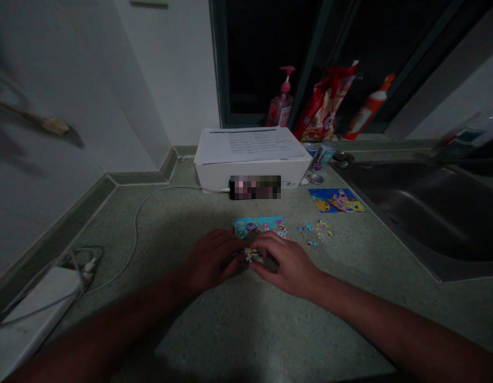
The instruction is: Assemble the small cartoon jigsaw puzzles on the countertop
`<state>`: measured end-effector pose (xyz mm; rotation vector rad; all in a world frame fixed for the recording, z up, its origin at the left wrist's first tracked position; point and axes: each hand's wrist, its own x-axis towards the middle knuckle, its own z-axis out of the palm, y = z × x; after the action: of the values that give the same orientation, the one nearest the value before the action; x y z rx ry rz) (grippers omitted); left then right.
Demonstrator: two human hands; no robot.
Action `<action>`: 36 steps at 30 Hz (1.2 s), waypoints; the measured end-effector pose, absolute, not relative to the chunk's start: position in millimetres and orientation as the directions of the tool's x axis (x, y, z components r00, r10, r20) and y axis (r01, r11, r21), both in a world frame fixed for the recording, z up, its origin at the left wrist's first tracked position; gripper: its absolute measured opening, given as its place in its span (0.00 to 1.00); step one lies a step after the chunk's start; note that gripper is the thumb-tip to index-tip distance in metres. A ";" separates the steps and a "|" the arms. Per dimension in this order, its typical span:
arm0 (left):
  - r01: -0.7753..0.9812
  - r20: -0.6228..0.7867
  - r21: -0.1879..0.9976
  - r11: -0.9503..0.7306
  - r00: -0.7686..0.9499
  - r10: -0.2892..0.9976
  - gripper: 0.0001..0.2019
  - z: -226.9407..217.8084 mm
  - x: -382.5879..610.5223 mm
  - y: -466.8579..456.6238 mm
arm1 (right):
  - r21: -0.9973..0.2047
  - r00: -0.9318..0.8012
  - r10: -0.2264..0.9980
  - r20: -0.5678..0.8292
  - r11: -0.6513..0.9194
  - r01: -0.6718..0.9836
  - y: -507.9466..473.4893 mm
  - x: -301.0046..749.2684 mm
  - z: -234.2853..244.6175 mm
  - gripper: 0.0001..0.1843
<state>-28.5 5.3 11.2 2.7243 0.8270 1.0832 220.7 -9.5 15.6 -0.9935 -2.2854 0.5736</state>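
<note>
My left hand point(214, 259) and my right hand point(289, 265) meet low over the counter, fingers curled inward. Between their fingertips are small jigsaw pieces point(251, 255), pale and yellowish, pinched from both sides; fingers hide part of them. Just beyond lies a colourful puzzle picture point(262, 223) with a light blue upper edge, its near side covered by my hands. Several loose puzzle pieces point(321, 230) are scattered right of it. A blue cartoon picture card point(337, 200) rests farther back near the sink.
A phone point(255, 188), its screen blurred, leans on a white box point(214, 173) topped with printed paper point(250, 144). Its cable point(136, 223) runs left to a white power strip point(42, 308). A can point(323, 155) stands right of the box; the sink point(429, 213) is at right.
</note>
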 end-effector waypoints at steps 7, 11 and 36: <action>0.498 0.613 0.256 -0.828 0.579 0.538 0.10 9.5 -27.7 7.5 | -0.558 -0.537 0.750 0.386 0.654 0.511 -5.0 223.2 18.7 0.10; 0.595 0.551 0.283 -0.753 0.541 0.635 0.07 9.6 -26.5 9.6 | -0.515 -0.471 0.784 0.405 0.621 0.591 10.2 232.2 18.5 0.10; 0.640 0.351 0.253 -0.726 0.638 0.685 0.14 21.8 -24.7 5.8 | -0.472 -0.436 0.843 0.316 0.538 0.698 24.6 253.7 12.0 0.05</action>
<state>-24.7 5.8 21.8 2.7478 1.1151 0.6552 253.7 24.6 12.0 -1.2453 -2.2600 0.3696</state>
